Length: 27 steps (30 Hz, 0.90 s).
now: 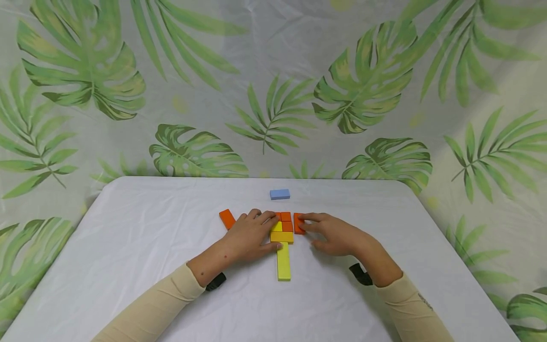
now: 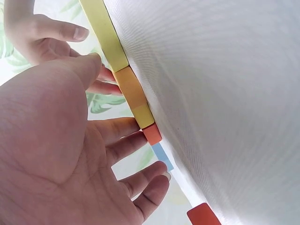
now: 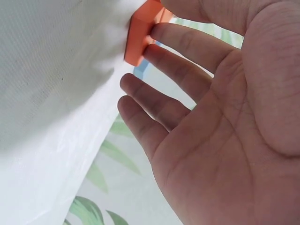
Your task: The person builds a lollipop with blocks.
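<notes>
A flat group of blocks lies mid-table: small red-orange blocks (image 1: pixel 287 226) at the back, a yellow block (image 1: pixel 277 226), a yellow-orange block (image 1: pixel 282 237) across the front. Running toward the person from it is a long light-yellow block (image 1: pixel 284 263). My left hand (image 1: pixel 249 237) rests along the group's left side, fingertips at the back blocks and thumb at the light-yellow block's far end. Just right of the group stands a separate red-orange block (image 1: pixel 298 227); fingertips of my right hand (image 1: pixel 337 232) touch it, its fingers nearly straight in the right wrist view.
A blue block (image 1: pixel 279 194) lies alone behind the group. Another red-orange block (image 1: pixel 227 219) lies slanted beyond the left hand. White cloth covers the table (image 1: pixel 141 228), and a leaf-patterned curtain (image 1: pixel 273 95) hangs behind it.
</notes>
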{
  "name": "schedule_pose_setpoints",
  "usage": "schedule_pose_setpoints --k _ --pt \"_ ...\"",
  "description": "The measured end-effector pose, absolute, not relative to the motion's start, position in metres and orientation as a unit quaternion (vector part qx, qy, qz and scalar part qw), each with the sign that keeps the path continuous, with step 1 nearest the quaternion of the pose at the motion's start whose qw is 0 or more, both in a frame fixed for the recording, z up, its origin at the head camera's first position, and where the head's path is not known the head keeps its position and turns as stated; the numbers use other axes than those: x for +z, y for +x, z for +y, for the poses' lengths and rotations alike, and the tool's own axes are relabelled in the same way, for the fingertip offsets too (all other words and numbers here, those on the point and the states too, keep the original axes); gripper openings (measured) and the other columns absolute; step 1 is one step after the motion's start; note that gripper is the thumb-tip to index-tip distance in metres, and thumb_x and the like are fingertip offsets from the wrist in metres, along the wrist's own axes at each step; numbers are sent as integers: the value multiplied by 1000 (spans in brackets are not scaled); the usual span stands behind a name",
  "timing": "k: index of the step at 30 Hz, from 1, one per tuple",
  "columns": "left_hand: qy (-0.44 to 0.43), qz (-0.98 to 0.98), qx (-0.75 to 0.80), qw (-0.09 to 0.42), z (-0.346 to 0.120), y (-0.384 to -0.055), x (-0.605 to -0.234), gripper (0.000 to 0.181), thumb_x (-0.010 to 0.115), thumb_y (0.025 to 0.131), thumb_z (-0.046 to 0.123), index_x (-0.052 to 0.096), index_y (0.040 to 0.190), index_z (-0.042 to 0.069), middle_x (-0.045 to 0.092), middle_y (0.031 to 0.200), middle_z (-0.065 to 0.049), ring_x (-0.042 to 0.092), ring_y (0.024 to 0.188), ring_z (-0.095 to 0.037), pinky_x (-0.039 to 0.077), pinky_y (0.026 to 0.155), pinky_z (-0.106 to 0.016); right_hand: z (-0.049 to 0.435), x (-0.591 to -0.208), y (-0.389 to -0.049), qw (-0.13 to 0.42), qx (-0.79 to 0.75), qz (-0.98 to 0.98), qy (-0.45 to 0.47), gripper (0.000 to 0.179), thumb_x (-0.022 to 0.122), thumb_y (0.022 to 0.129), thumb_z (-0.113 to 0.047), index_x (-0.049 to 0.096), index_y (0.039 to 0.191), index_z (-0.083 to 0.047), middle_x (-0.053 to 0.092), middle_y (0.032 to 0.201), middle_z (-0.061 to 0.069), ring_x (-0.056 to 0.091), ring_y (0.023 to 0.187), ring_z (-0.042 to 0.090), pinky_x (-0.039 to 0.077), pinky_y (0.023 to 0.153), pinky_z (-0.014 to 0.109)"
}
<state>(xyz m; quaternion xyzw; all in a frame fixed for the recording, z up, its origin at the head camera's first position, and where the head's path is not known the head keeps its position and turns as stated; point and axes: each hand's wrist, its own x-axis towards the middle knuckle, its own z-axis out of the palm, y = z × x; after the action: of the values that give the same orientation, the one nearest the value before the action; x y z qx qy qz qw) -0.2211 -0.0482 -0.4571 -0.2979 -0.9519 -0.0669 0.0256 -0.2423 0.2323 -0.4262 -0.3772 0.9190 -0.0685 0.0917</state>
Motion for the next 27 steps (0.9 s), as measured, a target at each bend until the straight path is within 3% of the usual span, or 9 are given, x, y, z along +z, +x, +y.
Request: schedule_pose_setpoints --k 27 --pt "-301 -950 -75 33 -49 -223 -459 76 58 103 64 50 158 13 47 162 -3 44 144 -32 42 113 -54 230 -430 -243 95 -77 915 -383 54 70 102 -16 56 154 -4 42 167 11 43 151 37 41 118 56"
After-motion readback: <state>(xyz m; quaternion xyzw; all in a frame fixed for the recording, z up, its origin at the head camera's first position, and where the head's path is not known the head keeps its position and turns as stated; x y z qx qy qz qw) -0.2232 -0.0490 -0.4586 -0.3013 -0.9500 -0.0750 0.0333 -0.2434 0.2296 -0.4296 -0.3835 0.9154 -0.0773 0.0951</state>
